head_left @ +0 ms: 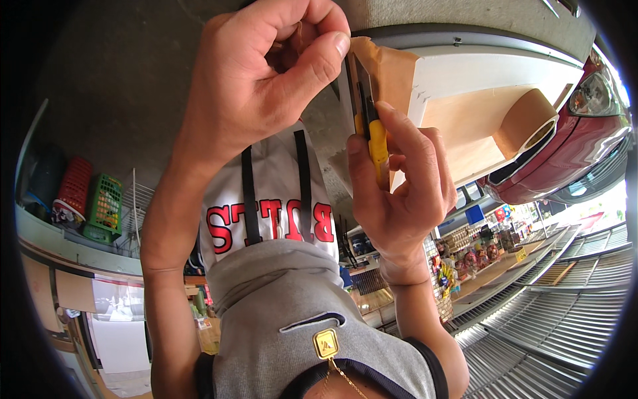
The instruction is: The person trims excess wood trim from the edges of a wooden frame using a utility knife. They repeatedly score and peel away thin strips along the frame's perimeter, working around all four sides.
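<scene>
While our right hand [409, 193] is closing firmly around a yellow-and-black cutter [379, 147] between 1 and 2 o'clock, our left hand [252, 86] is curling loosely at 11 o'clock, its thumb tip showing just beside tan paper [392, 72] at 1 o'clock; we are not managing to tell whether it is pinching anything. At 2 o'clock, a tan roll [525, 121] is lying on a white-edged panel [488, 68].
</scene>
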Motion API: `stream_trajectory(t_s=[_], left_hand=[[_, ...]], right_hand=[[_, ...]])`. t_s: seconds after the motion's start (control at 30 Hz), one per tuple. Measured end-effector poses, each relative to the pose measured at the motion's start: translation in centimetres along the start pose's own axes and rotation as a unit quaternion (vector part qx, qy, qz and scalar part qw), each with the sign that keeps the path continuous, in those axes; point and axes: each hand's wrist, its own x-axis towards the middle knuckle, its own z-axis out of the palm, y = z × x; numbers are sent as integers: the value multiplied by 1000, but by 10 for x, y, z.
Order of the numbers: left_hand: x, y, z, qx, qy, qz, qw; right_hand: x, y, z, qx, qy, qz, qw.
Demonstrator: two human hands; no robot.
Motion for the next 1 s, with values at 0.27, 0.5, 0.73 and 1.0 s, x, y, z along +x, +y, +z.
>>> stream_trajectory(t_s=[0.27,0.5,0.73,1.0], left_hand=[[4,2,-1,-13,-3,12,1000],[3,2,7,-102,21,-5,995],[5,6,7,-91,19,28,995],[3,-2,6,-49,11,37,998]], right_hand=[[-6,1,3,-2,7,13,1000],[-11,5,1,-17,-2,12,1000],[-19,7,2,-6,9,28,1000],[-24,10,-1,-27,-8,23,999]])
